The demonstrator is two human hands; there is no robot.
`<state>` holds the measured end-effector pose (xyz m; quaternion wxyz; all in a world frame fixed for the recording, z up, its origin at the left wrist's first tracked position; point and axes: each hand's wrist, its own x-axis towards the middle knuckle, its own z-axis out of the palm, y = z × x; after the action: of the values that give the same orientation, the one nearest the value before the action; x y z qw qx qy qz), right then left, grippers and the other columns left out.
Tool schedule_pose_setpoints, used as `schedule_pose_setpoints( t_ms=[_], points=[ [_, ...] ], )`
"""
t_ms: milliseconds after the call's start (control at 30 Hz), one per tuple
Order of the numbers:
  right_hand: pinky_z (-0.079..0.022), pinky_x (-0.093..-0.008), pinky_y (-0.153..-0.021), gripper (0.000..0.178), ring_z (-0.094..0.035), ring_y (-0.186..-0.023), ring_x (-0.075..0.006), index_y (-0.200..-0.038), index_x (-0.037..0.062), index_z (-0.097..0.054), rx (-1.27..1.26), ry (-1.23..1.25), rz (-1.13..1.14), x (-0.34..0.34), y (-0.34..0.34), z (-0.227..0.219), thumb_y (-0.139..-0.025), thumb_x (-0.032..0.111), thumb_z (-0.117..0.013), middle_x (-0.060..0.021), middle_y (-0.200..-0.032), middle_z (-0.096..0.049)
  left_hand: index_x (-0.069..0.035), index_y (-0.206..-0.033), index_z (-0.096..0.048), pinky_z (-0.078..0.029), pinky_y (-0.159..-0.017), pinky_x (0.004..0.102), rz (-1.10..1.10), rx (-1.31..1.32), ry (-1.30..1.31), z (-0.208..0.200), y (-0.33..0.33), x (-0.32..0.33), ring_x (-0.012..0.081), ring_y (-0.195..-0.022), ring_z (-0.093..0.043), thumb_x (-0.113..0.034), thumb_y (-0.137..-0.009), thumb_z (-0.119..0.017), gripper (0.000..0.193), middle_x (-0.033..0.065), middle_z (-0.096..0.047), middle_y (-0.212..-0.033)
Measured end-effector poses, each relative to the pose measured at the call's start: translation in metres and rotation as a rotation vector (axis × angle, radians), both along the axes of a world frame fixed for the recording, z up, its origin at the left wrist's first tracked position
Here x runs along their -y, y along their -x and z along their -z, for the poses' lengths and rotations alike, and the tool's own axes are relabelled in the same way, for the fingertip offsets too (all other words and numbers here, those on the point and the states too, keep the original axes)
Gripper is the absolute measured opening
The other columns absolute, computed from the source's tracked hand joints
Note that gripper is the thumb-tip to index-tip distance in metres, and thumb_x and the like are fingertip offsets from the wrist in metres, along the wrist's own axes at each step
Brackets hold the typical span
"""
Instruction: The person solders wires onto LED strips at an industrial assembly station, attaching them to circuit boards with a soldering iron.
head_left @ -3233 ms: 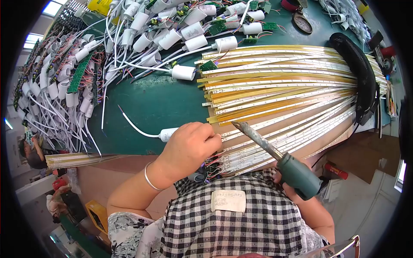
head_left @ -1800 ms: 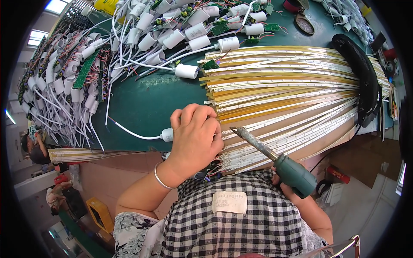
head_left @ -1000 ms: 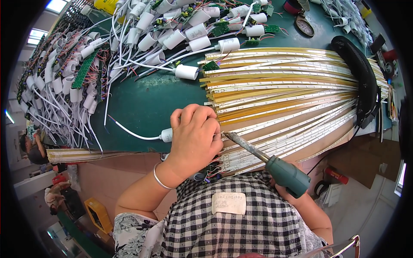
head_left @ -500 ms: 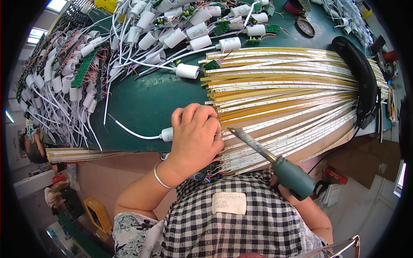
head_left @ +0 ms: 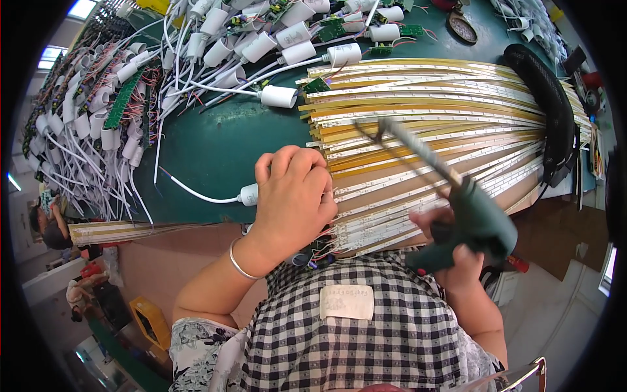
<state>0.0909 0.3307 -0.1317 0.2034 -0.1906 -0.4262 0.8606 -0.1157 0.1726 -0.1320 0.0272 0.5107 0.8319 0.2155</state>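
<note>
The left hand (head_left: 290, 199) bends over the near ends of the strips, its fingers curled inward and their tips drawn close together; what they pinch is hidden, so I cannot tell whether they are clamped on anything. Just beside this hand, partly covered by it, lies 1 white cap (head_left: 248, 195) with its white cable (head_left: 202, 191) running out to the left over the green surface (head_left: 215, 144).

The right hand (head_left: 462, 271) has its fingers closed around the grip of a green soldering iron (head_left: 486, 222), 1 finger reaching forward under the body. The iron is raised above the strips, its metal shaft pointing up and left; the tip and the thin rod beside it are blurred.

The iron is probably the heaviest thing in hand, stiff and somewhat front-heavy. The plastic grip is the only safe hold; the shaft is likely hot and should be kept off skin and cable.

The white and yellow strips (head_left: 470, 124) fan across the surface to the right of the left hand. They look light, thin and springy, likely to slide over each other, so pinching by the edges close to the end should steady them best. The cap seems light, smooth and apt to roll: grip its barrel. The fine wires (head_left: 323, 245) near the apron look fragile and would not bear pulling.
</note>
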Motion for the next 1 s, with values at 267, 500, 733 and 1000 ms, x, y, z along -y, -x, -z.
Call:
schedule_pose_setpoints(
  t_ms=[267,500,733,1000],
  points=[
    [-0.031,-0.0586,-0.109,0.074,-0.031,-0.138,-0.0257,-0.144,0.0131,-0.031,-0.18,0.062,-0.017,0.007,0.07,0.014,-0.081,0.03,-0.065,-0.0066,-0.149,-0.031,-0.011,-0.076,-0.056,-0.028,-0.094,0.0438,-0.001,-0.019,0.009,-0.001,-0.001,-0.002,0.027,-0.108,-0.046,-0.008,-0.066,-0.066,0.014,0.0034,-0.052,-0.103],
    [-0.029,-0.0592,-0.11,0.086,-0.027,-0.139,-0.0239,-0.145,0.0163,-0.029,-0.039,0.133,-0.025,0.015,0.064,0.019,-0.072,0.031,-0.073,-0.0048,-0.147,-0.033,-0.011,-0.076,-0.055,-0.029,-0.092,0.0436,0.002,-0.007,0.028,-0.002,-0.002,0.0,0.0271,-0.108,-0.046,-0.007,-0.066,-0.067,0.016,0.0041,-0.052,-0.104],
    [-0.023,-0.0575,-0.112,0.097,-0.023,-0.141,-0.0215,-0.148,0.0178,-0.024,-0.037,0.045,-0.027,0.013,0.068,0.016,-0.068,0.034,-0.076,0.0002,-0.154,-0.018,-0.011,-0.078,-0.056,-0.029,-0.092,0.0436,0.004,0.006,0.017,-0.002,-0.002,-0.001,0.0273,-0.108,-0.046,-0.006,-0.066,-0.067,0.017,0.0043,-0.052,-0.104],
    [-0.023,-0.0577,-0.112,0.095,-0.021,-0.142,-0.022,-0.148,0.0174,-0.024,-0.031,0.047,-0.035,0.014,0.067,0.021,-0.069,0.035,-0.075,-0.0012,-0.153,-0.021,-0.011,-0.077,-0.056,-0.028,-0.093,0.0434,-0.002,0.042,0.022,-0.006,-0.002,-0.001,0.027,-0.109,-0.046,-0.006,-0.066,-0.067,0.016,0.0041,-0.053,-0.105]
  ],
)
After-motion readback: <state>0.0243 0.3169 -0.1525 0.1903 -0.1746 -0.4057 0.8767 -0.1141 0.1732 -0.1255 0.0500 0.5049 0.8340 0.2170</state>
